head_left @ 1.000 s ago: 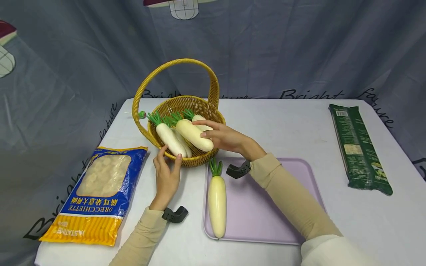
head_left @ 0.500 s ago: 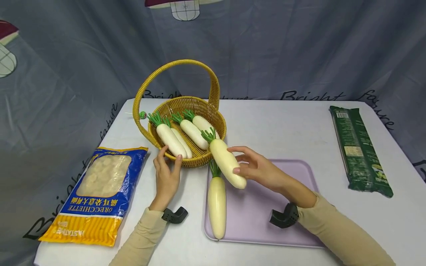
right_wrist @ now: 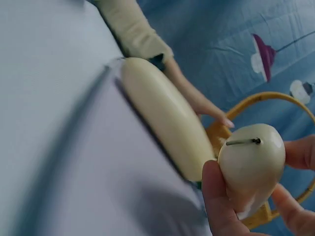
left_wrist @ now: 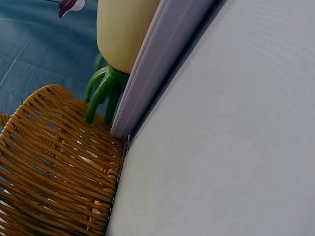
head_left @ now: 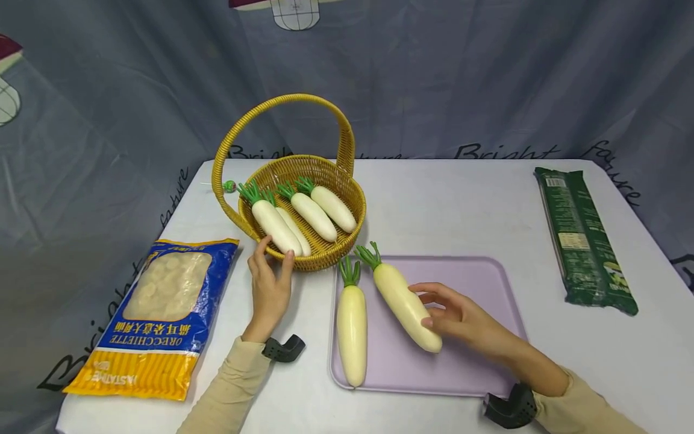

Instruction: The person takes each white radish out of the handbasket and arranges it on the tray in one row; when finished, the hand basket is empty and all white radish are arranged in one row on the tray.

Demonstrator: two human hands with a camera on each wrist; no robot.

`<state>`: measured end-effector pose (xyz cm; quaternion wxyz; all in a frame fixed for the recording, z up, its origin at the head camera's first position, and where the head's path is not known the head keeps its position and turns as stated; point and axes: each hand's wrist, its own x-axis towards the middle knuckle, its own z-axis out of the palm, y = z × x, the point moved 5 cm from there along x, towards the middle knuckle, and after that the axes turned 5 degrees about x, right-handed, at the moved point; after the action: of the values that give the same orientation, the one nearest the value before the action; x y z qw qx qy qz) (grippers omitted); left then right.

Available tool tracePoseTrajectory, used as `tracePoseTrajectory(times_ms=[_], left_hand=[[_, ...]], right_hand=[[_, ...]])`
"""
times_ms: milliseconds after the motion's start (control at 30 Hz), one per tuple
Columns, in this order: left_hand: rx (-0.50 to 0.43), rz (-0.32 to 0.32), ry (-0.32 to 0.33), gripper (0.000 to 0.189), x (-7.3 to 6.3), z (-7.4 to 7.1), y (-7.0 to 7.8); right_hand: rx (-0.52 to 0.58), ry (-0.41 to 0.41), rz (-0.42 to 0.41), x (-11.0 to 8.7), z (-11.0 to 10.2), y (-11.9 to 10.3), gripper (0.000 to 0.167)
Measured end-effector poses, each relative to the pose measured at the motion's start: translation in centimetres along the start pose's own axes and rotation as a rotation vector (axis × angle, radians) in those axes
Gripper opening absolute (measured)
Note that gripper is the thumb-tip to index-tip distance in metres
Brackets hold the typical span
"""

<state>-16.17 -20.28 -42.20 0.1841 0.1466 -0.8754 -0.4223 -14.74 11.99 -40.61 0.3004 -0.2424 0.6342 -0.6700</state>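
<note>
My right hand (head_left: 452,313) holds a white radish (head_left: 403,304) with green leaf stalks, thumb on one side and fingers on the other, over the lilac tray (head_left: 466,367). The right wrist view shows the tail end of this held radish (right_wrist: 253,155) close up between thumb and fingers. A second white radish (head_left: 352,334) lies along the tray's left side, stalks toward the basket. My left hand (head_left: 270,292) rests thumb and fingertips on the near rim of the wicker basket (head_left: 320,259). Several smaller white radishes (head_left: 313,217) with green tops lie inside it.
A blue and yellow orecchiette bag (head_left: 157,313) lies at the left. At the far right is a green packet (head_left: 585,241). The basket's tall handle (head_left: 293,99) arches upward, with a green lollipop (head_left: 230,186) beside it. A grey printed curtain (head_left: 434,78) hangs behind the table.
The right hand has brought the radish out of the basket, moving right and toward the person, to over the tray. The left hand has stayed at the basket rim.
</note>
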Motion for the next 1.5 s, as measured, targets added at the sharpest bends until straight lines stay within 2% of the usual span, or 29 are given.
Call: tracePoseTrajectory(times_ms=[133, 233, 467, 800, 1300, 1500], left_hand=[[-0.008, -0.003, -0.003, 0.056, 0.0, 0.0, -0.1], [-0.008, -0.005, -0.004, 0.056, 0.0, 0.0, -0.2], [-0.005, 0.008, 0.005, 0.056, 0.0, 0.0, 0.0], [0.003, 0.002, 0.005, 0.055, 0.1, -0.1, 0.0], [0.001, 0.0, 0.001, 0.055, 0.1, -0.1, -0.1], [-0.002, -0.003, 0.004, 0.054, 0.1, -0.1, -0.1]], right_hand=[[-0.014, 0.025, 0.044, 0.0, 0.9, 1.4, 0.05], [-0.005, 0.023, 0.04, 0.0, 1.7, 1.9, 0.053], [-0.076, 0.023, 0.007, 0.0, 2.8, 2.3, 0.056], [-0.106, -0.071, 0.033, 0.0, 2.9, 2.3, 0.041], [-0.094, -0.082, 0.025, 0.1, 2.8, 2.1, 0.034], [-0.085, -0.07, 0.066, 0.0, 2.6, 1.9, 0.035]])
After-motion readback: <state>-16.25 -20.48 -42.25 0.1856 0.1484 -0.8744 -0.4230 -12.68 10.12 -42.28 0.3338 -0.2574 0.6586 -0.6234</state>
